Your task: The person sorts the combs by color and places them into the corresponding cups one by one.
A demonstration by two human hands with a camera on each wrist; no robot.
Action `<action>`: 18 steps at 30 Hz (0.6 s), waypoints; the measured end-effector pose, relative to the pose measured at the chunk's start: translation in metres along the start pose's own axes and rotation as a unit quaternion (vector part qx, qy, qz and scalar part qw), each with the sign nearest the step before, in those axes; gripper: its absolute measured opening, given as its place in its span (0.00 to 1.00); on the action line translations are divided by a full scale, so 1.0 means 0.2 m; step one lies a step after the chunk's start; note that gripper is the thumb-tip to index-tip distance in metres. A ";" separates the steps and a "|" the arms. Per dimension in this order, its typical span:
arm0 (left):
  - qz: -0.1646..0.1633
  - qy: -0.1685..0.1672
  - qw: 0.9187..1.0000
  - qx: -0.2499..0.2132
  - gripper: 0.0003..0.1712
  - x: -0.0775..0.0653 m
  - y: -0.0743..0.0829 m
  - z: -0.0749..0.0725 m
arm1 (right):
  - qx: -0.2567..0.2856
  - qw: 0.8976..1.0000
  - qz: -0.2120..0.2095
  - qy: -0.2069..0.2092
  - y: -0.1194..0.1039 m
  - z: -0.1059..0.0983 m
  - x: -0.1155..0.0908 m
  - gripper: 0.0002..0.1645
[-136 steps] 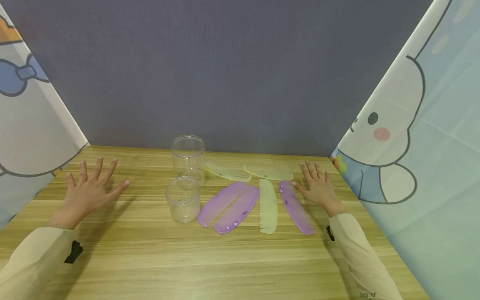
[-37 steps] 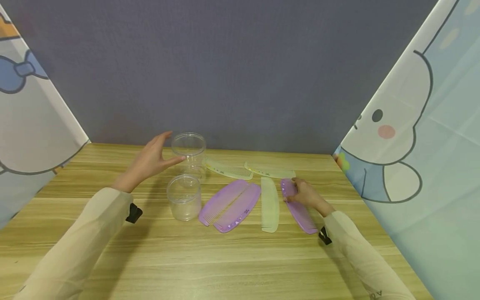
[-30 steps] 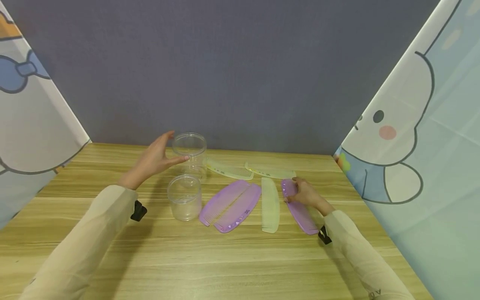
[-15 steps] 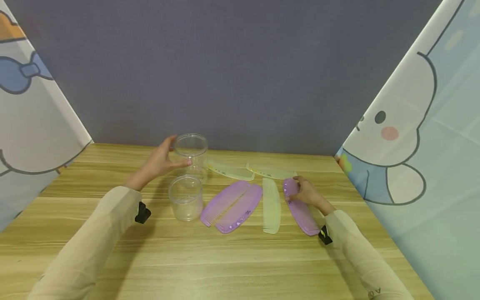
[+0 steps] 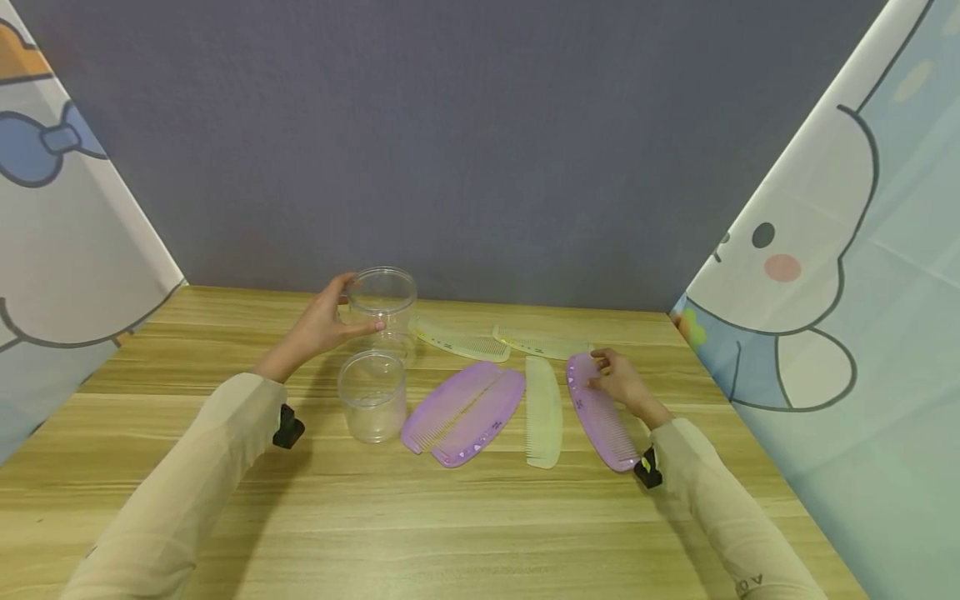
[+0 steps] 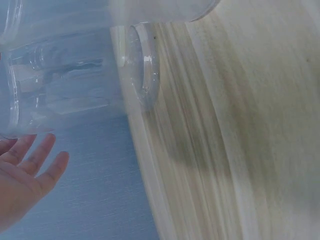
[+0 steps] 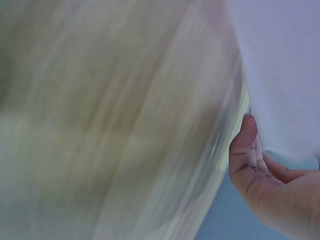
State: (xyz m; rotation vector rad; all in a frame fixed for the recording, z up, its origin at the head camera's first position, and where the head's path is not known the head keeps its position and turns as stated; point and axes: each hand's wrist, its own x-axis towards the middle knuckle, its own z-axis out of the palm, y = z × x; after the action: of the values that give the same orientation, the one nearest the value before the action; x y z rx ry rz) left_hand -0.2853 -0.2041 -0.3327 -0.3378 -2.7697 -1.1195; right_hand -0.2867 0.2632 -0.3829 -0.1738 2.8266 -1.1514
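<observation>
The right hand (image 5: 626,385), nearly closed, pinches the far end of the rightmost purple comb (image 5: 600,417), covering part of its toothed edge — the right-wrist view is blurred and crops the comb. Its long axis slants from far left to near right, teeth facing right; whether its near end touches the table (image 5: 450,533) is unclear. The left hand (image 5: 322,323), opened wide, grips the upright far jar (image 5: 390,337), long axis vertical, rim upward — some fingers hidden behind.
</observation>
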 end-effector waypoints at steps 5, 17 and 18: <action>0.005 0.006 1.000 -0.027 0.61 0.01 -0.01 0.01 | 0.033 0.999 -0.002 0.001 -0.01 0.00 0.00 0.32; 0.009 0.013 0.996 -0.087 0.60 0.02 -0.04 0.04 | 0.075 0.997 -0.013 0.005 -0.03 -0.03 0.01 0.30; 0.009 0.013 0.996 -0.091 0.59 0.02 -0.04 0.04 | 0.075 0.997 -0.012 0.006 -0.04 -0.04 0.02 0.30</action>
State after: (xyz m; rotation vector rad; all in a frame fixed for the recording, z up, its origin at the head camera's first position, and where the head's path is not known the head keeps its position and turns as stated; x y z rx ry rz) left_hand -0.2915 -0.2036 -0.3423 -0.3640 -2.6415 -1.3657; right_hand -0.2903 0.2626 -0.3725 -0.1927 2.7406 -1.3664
